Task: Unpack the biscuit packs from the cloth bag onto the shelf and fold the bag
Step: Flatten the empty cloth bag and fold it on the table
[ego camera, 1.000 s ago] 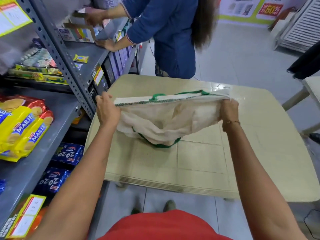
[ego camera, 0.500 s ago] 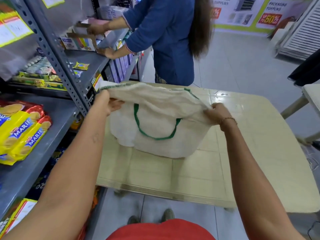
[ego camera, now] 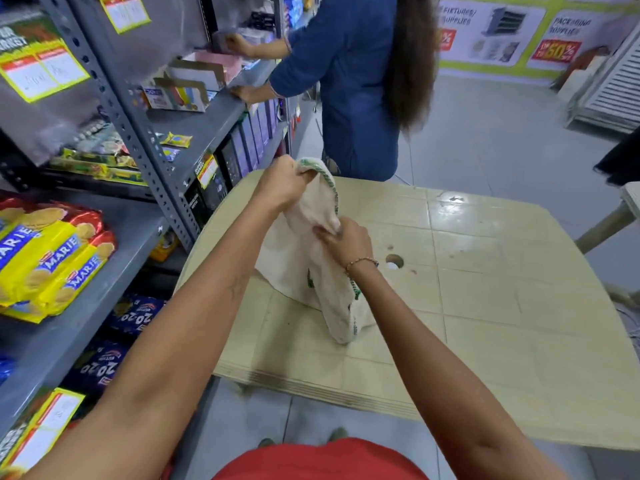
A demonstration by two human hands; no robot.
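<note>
Cloth bag: cream cloth bag (ego camera: 304, 271) with green-stitched edge, bunched into a narrow hanging fold; its lower end rests on the table, its top is lifted clear.
Left hand: left hand (ego camera: 284, 181) is clenched around the bag's upper end, the green rim emerging from the fist, above the table's far left corner.
Right hand: right hand (ego camera: 346, 242) pinches the cloth midway down, just below and right of the left hand; a beaded bracelet (ego camera: 362, 263) circles the wrist.
Biscuit packs: yellow-and-red biscuit packs (ego camera: 52, 258) marked MARIE lie stacked on the grey shelf (ego camera: 114, 282) at left, well apart from the bag.
Surface: beige table (ego camera: 485, 323) with moulded squares and a round centre hole.
Room: grey tiled floor; a person in blue (ego camera: 349, 81) reaches into the shelving beyond the table; sale posters (ego camera: 519, 32) line the far wall.
</note>
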